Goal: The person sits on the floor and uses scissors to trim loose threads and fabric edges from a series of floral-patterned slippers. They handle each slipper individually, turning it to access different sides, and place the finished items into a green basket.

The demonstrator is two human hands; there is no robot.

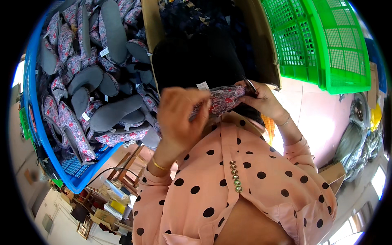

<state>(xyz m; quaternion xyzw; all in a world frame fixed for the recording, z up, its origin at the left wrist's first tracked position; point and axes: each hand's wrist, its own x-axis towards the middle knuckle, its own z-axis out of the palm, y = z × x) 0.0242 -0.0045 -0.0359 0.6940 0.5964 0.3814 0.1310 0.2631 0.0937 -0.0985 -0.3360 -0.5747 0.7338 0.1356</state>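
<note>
In front of my chest is a floral slipper (pixel 223 102), patterned in grey, red and pink, with a small white tag (pixel 203 86) at its upper edge. My left hand (pixel 181 114) is closed at the slipper's left end, its fingers curled and slightly blurred. At the other end my right hand (pixel 263 100) grips the slipper. Between those right fingers sits a small pair of dark-handled scissors (pixel 250 88), pointing up and away; the fingers partly cover them. Much of the slipper's underside is hidden.
A blue plastic crate (pixel 75 183) on the left is heaped with floral, grey-soled slippers (pixel 114 32). Ahead, a cardboard box (pixel 257 32) holds dark material, beyond my black-clad lap (pixel 196 61). Green plastic baskets (pixel 326 49) stand at the right, with plastic bags (pixel 355 134) nearer me.
</note>
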